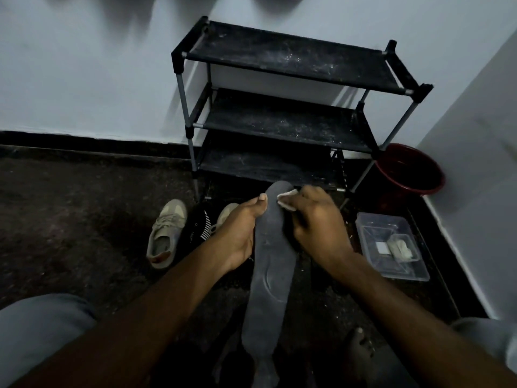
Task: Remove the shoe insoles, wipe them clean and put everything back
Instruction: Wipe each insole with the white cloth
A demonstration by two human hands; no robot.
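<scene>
Beside two beige shoes (165, 233), one grey insole (272, 264) is gripped by the left hand (237, 233), and one white wipe (286, 195) is pinched against it by the right hand (316, 222).

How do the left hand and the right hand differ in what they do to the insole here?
The left hand grips the insole by one long edge, thumb on top; the right hand holds a white wipe against it. The left hand sits along the insole's side, while the right hand works nearer its toe end. Both hands are on the far half of the same dark insole.
</scene>
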